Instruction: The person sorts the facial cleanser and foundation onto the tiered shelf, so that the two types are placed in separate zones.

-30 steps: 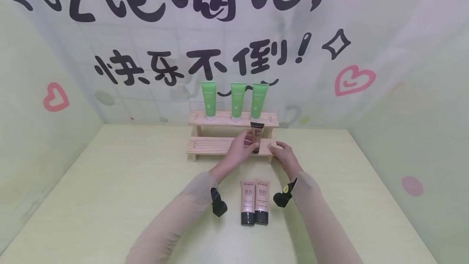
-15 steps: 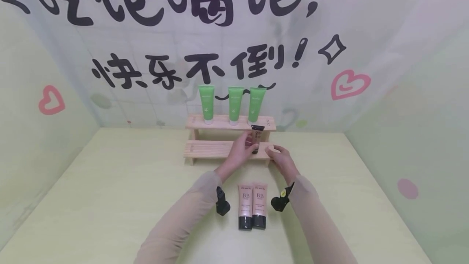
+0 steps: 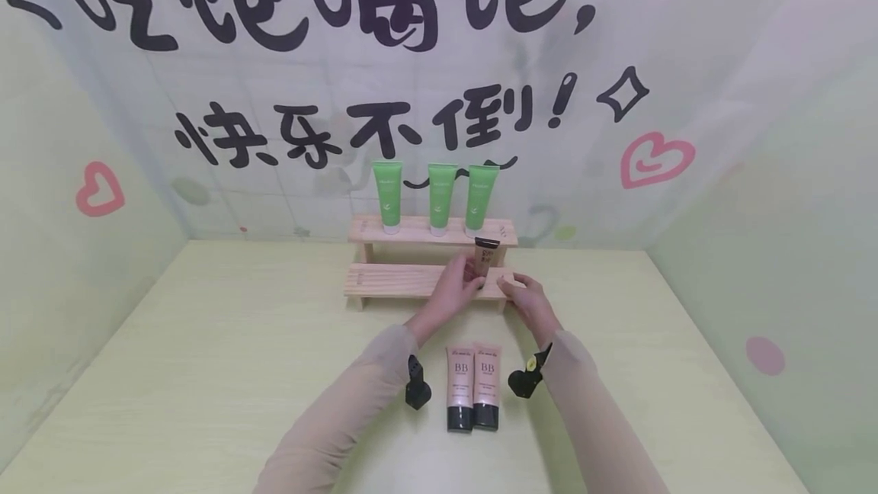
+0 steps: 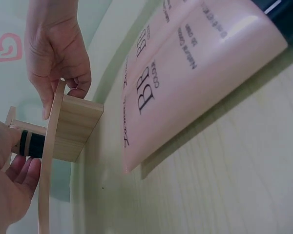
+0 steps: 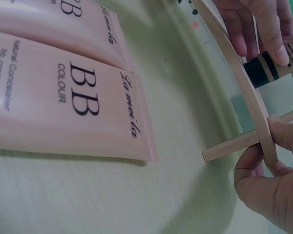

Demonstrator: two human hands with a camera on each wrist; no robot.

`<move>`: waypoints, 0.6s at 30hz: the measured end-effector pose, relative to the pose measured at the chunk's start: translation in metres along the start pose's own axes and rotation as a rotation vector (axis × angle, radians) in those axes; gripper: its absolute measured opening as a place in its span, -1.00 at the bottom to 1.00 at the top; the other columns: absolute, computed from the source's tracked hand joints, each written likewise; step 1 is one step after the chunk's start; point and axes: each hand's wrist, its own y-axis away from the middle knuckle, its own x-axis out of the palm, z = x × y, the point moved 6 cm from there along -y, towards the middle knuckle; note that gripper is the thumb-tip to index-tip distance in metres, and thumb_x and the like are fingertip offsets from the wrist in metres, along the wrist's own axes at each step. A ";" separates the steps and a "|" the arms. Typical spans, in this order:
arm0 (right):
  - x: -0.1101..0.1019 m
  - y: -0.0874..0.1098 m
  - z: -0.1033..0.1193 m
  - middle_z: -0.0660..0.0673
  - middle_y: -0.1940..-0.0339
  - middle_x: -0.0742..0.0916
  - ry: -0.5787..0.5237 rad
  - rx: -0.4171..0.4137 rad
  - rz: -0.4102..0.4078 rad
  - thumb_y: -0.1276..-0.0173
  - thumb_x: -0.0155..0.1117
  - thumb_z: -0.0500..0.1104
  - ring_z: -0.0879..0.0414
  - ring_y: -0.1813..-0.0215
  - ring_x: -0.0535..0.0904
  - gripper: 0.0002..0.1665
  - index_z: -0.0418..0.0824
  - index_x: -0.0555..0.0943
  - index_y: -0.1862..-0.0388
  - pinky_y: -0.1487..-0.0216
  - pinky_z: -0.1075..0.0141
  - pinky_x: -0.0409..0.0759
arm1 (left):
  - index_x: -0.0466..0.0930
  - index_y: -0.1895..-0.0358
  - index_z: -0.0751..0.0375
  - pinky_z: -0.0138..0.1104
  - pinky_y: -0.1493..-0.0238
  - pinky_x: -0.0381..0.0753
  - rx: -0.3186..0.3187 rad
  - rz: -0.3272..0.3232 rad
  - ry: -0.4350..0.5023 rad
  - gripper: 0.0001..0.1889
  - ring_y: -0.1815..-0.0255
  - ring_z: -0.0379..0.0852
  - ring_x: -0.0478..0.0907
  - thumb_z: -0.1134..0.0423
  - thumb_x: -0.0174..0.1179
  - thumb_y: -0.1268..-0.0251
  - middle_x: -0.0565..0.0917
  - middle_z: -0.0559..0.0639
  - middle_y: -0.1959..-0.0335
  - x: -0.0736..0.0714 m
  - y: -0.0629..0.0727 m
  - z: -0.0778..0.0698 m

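My left hand [image 3: 453,290] pinches a tan cosmetic tube [image 3: 485,256] that has a black cap at its lower end. In the right wrist view this cap [image 5: 261,69] is at the lower plank's surface; whether it bears weight there I cannot tell. My right hand [image 3: 530,303] grips the right end of the wooden two-step rack [image 3: 391,280], thumb on top and fingers curled below, as the right wrist view shows. Three green tubes [image 3: 440,200] stand caps down on the upper step.
Two pink BB cream tubes [image 3: 459,387] lie side by side on the pale table [image 3: 240,364], in front of the rack and between the forearms. A printed backdrop [image 3: 309,75] rises behind the rack, with side walls [image 3: 775,250] left and right.
Over the last half second the tan tube's top has shifted slightly right, along with my left hand. My right hand keeps its grip on the rack's end. The head view has also shifted a little.
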 end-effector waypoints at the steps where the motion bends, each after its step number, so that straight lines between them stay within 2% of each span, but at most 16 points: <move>1: 0.000 0.000 0.000 -0.41 -0.37 0.24 -0.004 -0.003 0.002 -0.39 0.01 -0.18 -0.15 -0.38 0.23 -0.26 -0.39 -0.04 -0.41 -0.42 0.12 0.21 | 0.27 -0.16 0.29 -0.43 0.01 0.57 -0.006 -0.002 0.004 -0.57 0.06 -0.08 0.51 0.32 0.10 -0.23 0.48 0.13 0.02 0.000 0.001 0.001; 4: 0.000 0.001 0.000 -0.40 -0.37 0.25 0.003 -0.005 0.003 -0.40 0.00 -0.17 -0.14 -0.39 0.23 -0.27 -0.38 -0.03 -0.41 -0.42 0.12 0.20 | 0.27 -0.15 0.30 -0.43 0.03 0.58 -0.020 -0.008 0.009 -0.58 0.07 -0.07 0.51 0.32 0.10 -0.23 0.47 0.14 0.03 0.001 0.002 0.001; 10: 0.000 0.002 0.000 -0.42 -0.36 0.26 0.022 -0.020 0.016 -0.40 0.00 -0.16 -0.15 -0.39 0.22 -0.27 -0.39 -0.04 -0.41 -0.42 0.13 0.20 | 0.24 -0.18 0.32 -0.33 -0.07 0.55 -0.074 -0.023 0.026 -0.49 -0.01 -0.01 0.47 0.31 0.17 -0.17 0.44 0.15 -0.01 -0.004 0.010 0.004; 15: -0.002 0.001 -0.002 -0.40 -0.37 0.25 0.027 -0.008 0.012 -0.40 0.00 -0.14 -0.14 -0.39 0.22 -0.26 -0.38 -0.04 -0.41 -0.43 0.13 0.19 | 0.26 -0.15 0.33 -0.26 -0.07 0.54 -0.086 -0.033 0.010 -0.48 -0.01 0.02 0.44 0.25 0.20 -0.14 0.43 0.16 0.01 -0.016 0.027 0.008; 18: -0.001 0.001 -0.001 -0.39 -0.38 0.24 0.015 0.000 0.012 -0.40 0.00 -0.14 -0.13 -0.40 0.21 -0.26 -0.37 -0.04 -0.41 -0.43 0.14 0.19 | 0.29 -0.11 0.30 -0.27 -0.03 0.56 -0.097 -0.007 -0.022 -0.51 0.02 -0.01 0.45 0.23 0.21 -0.14 0.44 0.14 0.04 -0.021 0.043 0.012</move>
